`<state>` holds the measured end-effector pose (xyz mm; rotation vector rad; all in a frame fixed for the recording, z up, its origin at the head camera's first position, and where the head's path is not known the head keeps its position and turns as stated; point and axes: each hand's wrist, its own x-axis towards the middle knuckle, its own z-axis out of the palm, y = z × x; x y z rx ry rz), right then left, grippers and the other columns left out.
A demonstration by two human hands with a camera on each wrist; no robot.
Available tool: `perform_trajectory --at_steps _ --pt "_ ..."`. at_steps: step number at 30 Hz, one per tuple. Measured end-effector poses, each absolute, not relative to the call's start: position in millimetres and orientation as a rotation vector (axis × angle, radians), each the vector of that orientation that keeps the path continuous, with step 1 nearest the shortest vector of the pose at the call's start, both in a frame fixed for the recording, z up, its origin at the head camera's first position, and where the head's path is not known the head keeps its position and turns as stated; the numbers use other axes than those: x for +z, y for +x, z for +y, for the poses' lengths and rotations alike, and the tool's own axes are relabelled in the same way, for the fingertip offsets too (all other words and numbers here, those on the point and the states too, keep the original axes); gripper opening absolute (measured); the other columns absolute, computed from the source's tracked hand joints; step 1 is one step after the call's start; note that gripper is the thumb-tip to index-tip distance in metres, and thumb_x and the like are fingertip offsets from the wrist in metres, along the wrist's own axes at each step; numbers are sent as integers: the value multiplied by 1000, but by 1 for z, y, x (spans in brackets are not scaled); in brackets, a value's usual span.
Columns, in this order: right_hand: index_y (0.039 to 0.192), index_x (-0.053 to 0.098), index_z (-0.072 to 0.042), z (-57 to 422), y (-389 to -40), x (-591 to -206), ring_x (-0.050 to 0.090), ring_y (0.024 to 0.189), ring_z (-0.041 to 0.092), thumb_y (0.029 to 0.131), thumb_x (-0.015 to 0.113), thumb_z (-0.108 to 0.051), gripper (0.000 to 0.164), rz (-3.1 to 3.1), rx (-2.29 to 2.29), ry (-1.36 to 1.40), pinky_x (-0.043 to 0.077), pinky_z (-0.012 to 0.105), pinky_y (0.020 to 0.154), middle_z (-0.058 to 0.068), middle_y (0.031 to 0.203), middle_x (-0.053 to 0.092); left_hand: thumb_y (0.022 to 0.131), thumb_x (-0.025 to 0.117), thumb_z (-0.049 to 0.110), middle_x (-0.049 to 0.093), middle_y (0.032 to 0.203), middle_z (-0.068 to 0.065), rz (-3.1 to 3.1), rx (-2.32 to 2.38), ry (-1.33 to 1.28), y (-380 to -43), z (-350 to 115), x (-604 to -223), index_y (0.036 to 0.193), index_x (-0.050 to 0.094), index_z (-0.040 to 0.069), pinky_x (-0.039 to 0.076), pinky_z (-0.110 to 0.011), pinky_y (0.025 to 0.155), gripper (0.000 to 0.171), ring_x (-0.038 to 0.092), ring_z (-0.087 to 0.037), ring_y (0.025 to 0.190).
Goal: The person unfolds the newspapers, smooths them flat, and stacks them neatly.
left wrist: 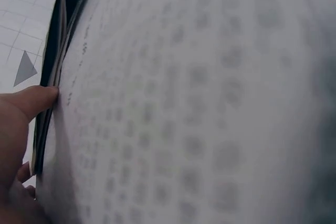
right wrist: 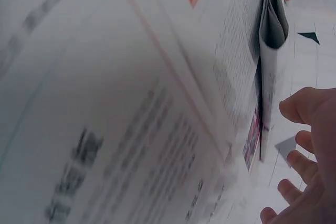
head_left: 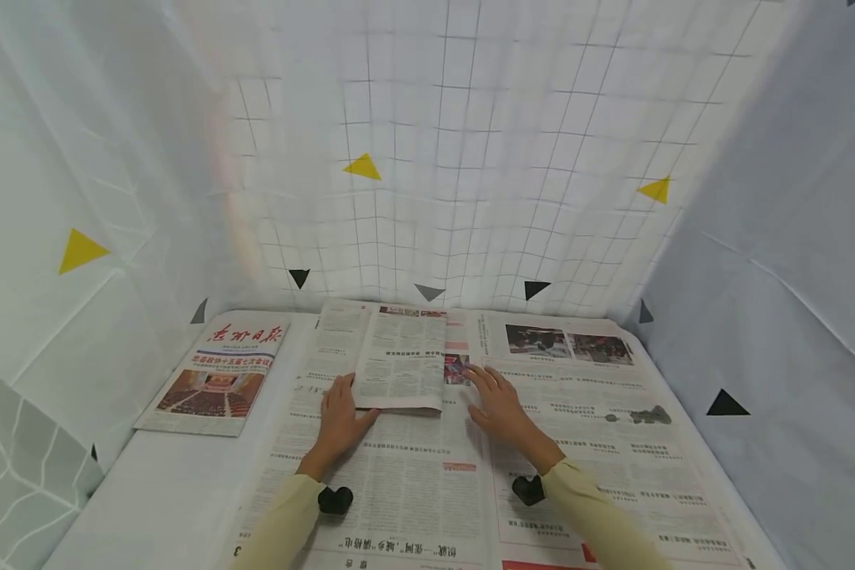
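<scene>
A folded newspaper (head_left: pixel 402 356) lies on spread newspaper sheets (head_left: pixel 413 483), its near edge showing several layers. My left hand (head_left: pixel 340 419) is at its near left corner, fingers along the left side. In the left wrist view the thumb (left wrist: pixel 39 99) touches the layered near edge. The right wrist view shows a rounded, slightly gaping fold (right wrist: pixel 274 30) at the other end of that edge. My right hand (head_left: pixel 502 408) is just right of the folded newspaper, over the spread sheet, fingers spread and loosely bent, holding nothing.
Another folded newspaper (head_left: pixel 217 380) with a red title and a photo lies at the left of the white table (head_left: pixel 153 483). White sheeting (head_left: pixel 470 158) with grid lines and coloured triangles rises behind the table and on both sides.
</scene>
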<state>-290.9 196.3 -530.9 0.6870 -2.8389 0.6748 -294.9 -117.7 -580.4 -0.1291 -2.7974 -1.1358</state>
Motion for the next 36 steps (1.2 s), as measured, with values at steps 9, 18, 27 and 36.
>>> perform_trajectory --at_steps 9,18,27,36 --pt "151 45 3 156 -295 -530 33 154 43 102 61 -15 54 -2811 714 801 31 61 123 22 163 38 92 74 25 29 163 -29 -2750 -1173 -137 -297 -119 -582 156 27 -5 13 -63 127 85 22 -46 155" --pt "151 46 -2 118 -296 -536 32 156 40 101 66 -24 58 -2766 682 979 35 60 122 18 164 39 93 72 26 31 160 -28 -2747 -1207 -134 -298 -121 -581 155 28 -4 13 -64 126 82 24 -46 154" --pt "146 52 -6 101 -298 -550 41 151 36 99 69 -26 54 -2732 487 1018 39 52 122 15 158 48 97 67 33 38 155 -30 -2704 -1331 -141 -297 -124 -578 155 28 -5 14 -67 123 80 35 -47 148" --pt "140 59 -12 90 -302 -551 53 141 28 97 73 -25 47 -2585 425 938 46 49 117 8 147 60 98 67 43 43 153 -25 -2658 -1341 -126 -301 -125 -580 154 32 -1 18 -63 122 79 43 -42 142"
